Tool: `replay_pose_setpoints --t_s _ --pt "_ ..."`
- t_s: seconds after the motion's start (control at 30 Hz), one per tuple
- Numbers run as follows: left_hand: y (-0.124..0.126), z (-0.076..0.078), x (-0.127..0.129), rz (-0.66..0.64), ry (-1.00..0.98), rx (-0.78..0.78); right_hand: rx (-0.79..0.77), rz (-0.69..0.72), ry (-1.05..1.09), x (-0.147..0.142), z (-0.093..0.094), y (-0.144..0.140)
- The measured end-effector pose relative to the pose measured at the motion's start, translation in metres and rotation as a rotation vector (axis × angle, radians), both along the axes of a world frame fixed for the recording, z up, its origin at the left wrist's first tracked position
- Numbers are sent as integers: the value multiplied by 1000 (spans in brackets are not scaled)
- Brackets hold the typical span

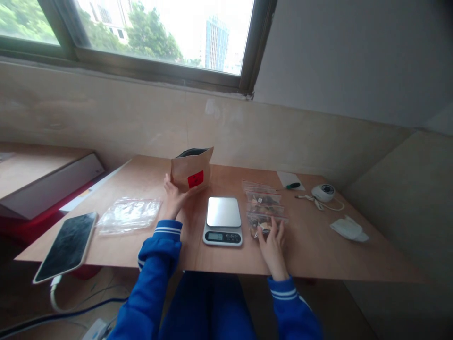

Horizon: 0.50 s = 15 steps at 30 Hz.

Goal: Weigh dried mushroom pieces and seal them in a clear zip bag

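Note:
My left hand point(175, 196) grips the lower left side of a brown paper bag point(182, 174), its thumb across the front. The bag stands upright, mouth gaping, with a red label point(196, 179) on it; its inside is hidden. My right hand point(272, 241) has thumb and fingers bent around the nearest clear zip bag point(254, 222), which holds brownish pieces. Behind it several similar zip bags point(264, 198) lie overlapping in a row. Between my hands sits a digital kitchen scale point(223, 212) with a bare steel plate; its display digits are too small to read.
Clear plastic bags point(129, 215) and a tablet point(67, 245) on a cable lie at left. A green-handled screwdriver point(293, 185) rests on white paper point(285, 177). Farther right are a white corded device point(322, 192) and a crumpled white item point(348, 229). Wall and window bound the back.

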State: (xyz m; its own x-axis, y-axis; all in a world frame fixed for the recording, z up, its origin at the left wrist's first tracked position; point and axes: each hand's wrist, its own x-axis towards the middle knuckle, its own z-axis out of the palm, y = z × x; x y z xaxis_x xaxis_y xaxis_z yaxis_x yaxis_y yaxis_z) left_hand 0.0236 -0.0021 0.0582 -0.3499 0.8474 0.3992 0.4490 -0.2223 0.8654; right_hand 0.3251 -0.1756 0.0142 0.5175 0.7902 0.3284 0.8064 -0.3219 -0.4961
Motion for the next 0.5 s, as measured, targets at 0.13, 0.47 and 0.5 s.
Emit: replay_pose_setpoints --t_s 0.13,0.47,0.5 --pt "19 -18 -9 -71 -17 119 -3 9 -4 7 3 3" --pt "6 -39 -20 -66 83 -47 425 740 14 -45 145 34" --pt "5 -40 -20 -78 89 -29 428 850 4 -58 163 43"
